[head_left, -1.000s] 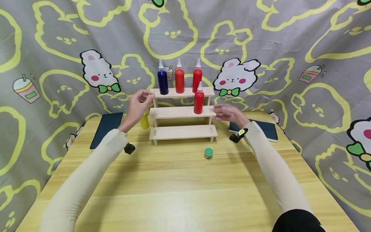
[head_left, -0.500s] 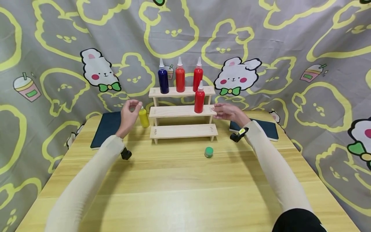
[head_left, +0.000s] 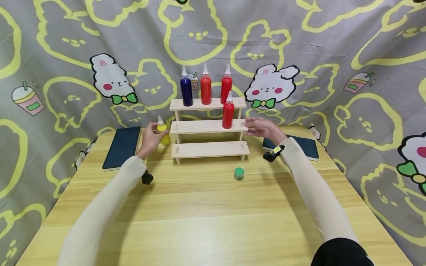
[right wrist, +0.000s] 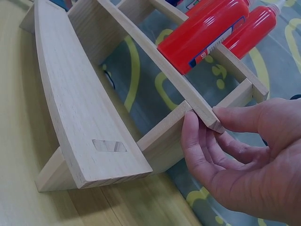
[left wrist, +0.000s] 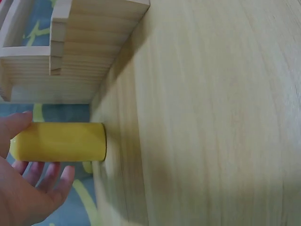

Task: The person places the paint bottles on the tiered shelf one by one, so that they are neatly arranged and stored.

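A yellow squeeze bottle with a white pointed tip stands on the table left of the three-tier wooden shelf. My left hand grips it, thumb on one side and fingers round the other, as the left wrist view shows on the bottle's body. At the shelf's right end, my right hand pinches the end of the middle board between thumb and fingers. A red bottle stands on that board, near the right hand. The top board carries a dark blue bottle and two more red ones.
On the table in front of the shelf sits a small green-lidded jar. Dark notebooks lie at the left and, partly behind the right forearm, at the right. A patterned grey curtain hangs behind.
My left hand has come down from beside the top board, moved left of the yellow bottle, and then taken hold of it. The right hand stays at the middle board.
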### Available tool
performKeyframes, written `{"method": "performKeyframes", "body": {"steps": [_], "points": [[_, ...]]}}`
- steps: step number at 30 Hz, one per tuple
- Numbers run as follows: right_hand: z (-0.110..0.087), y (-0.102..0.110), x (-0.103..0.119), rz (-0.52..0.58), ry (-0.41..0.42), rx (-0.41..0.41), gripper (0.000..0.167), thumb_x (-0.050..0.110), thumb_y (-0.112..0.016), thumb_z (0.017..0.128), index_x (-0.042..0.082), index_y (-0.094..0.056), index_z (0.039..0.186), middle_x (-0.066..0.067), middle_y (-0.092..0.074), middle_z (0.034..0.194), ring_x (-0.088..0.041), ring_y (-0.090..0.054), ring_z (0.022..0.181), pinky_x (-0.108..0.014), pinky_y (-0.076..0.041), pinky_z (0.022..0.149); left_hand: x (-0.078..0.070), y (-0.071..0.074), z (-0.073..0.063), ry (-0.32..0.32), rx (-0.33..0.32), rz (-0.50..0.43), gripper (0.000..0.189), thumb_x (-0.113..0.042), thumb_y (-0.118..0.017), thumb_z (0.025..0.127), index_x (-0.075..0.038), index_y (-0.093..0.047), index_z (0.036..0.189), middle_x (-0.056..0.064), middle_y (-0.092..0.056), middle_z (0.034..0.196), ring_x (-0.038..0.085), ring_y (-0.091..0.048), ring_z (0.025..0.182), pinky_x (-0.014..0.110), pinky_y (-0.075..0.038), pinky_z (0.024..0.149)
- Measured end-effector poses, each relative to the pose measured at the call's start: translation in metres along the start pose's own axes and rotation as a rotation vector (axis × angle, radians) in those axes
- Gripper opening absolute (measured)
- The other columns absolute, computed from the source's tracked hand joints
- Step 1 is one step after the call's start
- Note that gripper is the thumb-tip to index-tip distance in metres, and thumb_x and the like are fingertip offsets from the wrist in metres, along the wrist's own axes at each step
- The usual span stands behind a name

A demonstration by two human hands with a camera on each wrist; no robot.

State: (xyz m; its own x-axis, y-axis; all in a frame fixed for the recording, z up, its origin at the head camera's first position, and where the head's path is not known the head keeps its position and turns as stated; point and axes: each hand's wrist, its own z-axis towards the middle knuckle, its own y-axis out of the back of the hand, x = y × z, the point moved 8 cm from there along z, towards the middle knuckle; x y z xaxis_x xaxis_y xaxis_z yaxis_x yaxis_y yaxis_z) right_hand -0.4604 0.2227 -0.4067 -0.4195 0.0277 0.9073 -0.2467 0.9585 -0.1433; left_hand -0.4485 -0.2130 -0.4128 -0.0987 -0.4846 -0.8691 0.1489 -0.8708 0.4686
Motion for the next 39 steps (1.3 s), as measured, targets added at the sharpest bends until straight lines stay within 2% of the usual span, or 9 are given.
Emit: {"method": "performKeyframes", "body": {"steps": [6,10,13,16,20,23,27,33,39], "points": [[0.001,-0.002,-0.001,0.008,-0.002,0.002,0.053,0.002,-0.053,0.107,0.004,-0.030,0.154,-0.005,-0.065,0.101,-0.015,-0.066,0.084,-0.029,-0.061,0.083,-0.002,0.005,-0.005,-0.031,-0.014,-0.004,0.054,-0.024,-0.073,0.100,0.004,-0.051,0.140,0.027,-0.056,0.138,0.040,-0.058,0.124,0.037,-0.050,0.094],[0.002,-0.002,-0.002,0.009,0.000,0.012,0.044,0.001,-0.053,0.107,0.004,-0.035,0.147,-0.005,-0.065,0.101,-0.016,-0.067,0.085,-0.031,-0.060,0.093,-0.010,0.018,-0.007,-0.072,-0.070,-0.011,0.053,-0.028,-0.073,0.100,0.000,-0.055,0.141,0.024,-0.060,0.137,0.037,-0.061,0.125,0.042,-0.052,0.098],[0.002,-0.002,-0.003,0.006,0.004,0.012,0.046,0.001,-0.052,0.108,0.004,-0.034,0.150,-0.005,-0.065,0.101,-0.015,-0.067,0.086,-0.031,-0.060,0.093,-0.028,0.031,-0.008,-0.133,-0.142,-0.040,0.054,-0.031,-0.075,0.099,-0.003,-0.058,0.141,0.019,-0.063,0.133,0.032,-0.062,0.122,0.042,-0.052,0.101],[0.002,0.000,-0.003,0.008,0.006,0.013,0.055,0.002,-0.053,0.108,0.003,-0.028,0.157,-0.005,-0.066,0.101,-0.015,-0.067,0.086,-0.029,-0.060,0.089,-0.055,0.042,-0.008,-0.209,-0.199,-0.102,0.052,-0.031,-0.077,0.097,-0.006,-0.061,0.140,0.015,-0.065,0.131,0.027,-0.062,0.119,0.037,-0.050,0.102],[0.002,0.001,-0.003,0.012,0.002,0.012,0.061,0.003,-0.053,0.108,0.003,-0.023,0.160,-0.004,-0.063,0.103,-0.014,-0.065,0.087,-0.029,-0.060,0.090,-0.088,0.047,-0.011,-0.292,-0.206,-0.164,0.050,-0.027,-0.079,0.096,-0.008,-0.063,0.139,0.011,-0.064,0.132,0.022,-0.060,0.117,0.028,-0.049,0.097],[0.001,0.002,-0.003,-0.003,0.002,0.009,0.057,0.004,-0.053,0.108,0.004,-0.025,0.158,-0.003,-0.063,0.103,-0.014,-0.065,0.087,-0.030,-0.058,0.096,-0.105,0.038,-0.014,-0.322,-0.151,-0.183,0.050,-0.027,-0.079,0.096,-0.010,-0.063,0.140,0.010,-0.064,0.135,0.022,-0.061,0.119,0.026,-0.051,0.095],[0.001,0.003,-0.002,-0.012,0.007,0.005,0.052,0.004,-0.054,0.108,0.003,-0.030,0.155,-0.004,-0.064,0.103,-0.014,-0.066,0.087,-0.032,-0.057,0.099,-0.116,0.015,-0.016,-0.335,-0.051,-0.178,0.051,-0.029,-0.078,0.097,-0.011,-0.063,0.142,0.011,-0.065,0.135,0.026,-0.063,0.121,0.036,-0.052,0.102],[0.003,0.001,-0.004,-0.005,0.023,0.014,0.042,0.001,-0.053,0.107,0.004,-0.036,0.146,-0.004,-0.064,0.101,-0.015,-0.066,0.086,-0.029,-0.060,0.089,-0.114,-0.022,-0.012,-0.317,0.039,-0.173,0.054,-0.030,-0.079,0.096,-0.009,-0.062,0.144,0.015,-0.067,0.134,0.029,-0.064,0.121,0.046,-0.049,0.109],[0.005,-0.002,-0.007,0.002,0.026,0.013,0.036,-0.003,-0.051,0.107,0.005,-0.040,0.140,-0.004,-0.064,0.100,-0.015,-0.067,0.084,-0.028,-0.061,0.086,-0.120,-0.043,-0.007,-0.313,0.094,-0.177,0.057,-0.024,-0.078,0.097,-0.002,-0.058,0.146,0.020,-0.064,0.136,0.035,-0.062,0.122,0.049,-0.049,0.109]]}}
